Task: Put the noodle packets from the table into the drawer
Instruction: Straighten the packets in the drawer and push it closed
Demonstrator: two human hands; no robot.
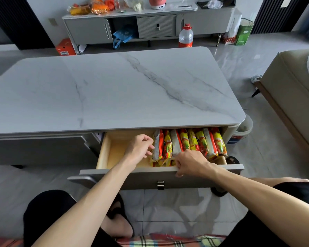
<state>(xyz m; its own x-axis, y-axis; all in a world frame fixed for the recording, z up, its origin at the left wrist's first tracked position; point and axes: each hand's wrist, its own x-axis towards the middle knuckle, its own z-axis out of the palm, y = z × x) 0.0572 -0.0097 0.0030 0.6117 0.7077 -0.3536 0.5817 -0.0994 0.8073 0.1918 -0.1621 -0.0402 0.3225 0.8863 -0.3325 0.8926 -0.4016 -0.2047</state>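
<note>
The drawer [132, 172] under the marble table [114, 90] is pulled out toward me. Several red and yellow noodle packets [202, 141] stand on edge in a row filling its right half. My left hand [139, 148] is inside the drawer, its fingertips pressed against the leftmost packet [158, 145]. My right hand [190, 164] rests over the drawer's front edge, fingers pinching the near ends of packets in the middle of the row. The drawer's left half shows bare wood. No packet lies on the tabletop.
A grey sideboard [150, 25] at the back carries orange snack bags [96, 6]. A large water bottle [185, 36] and bags stand on the floor. A sofa [296, 97] is at the right, a bucket [243, 131] by the table's corner. My knees flank the drawer.
</note>
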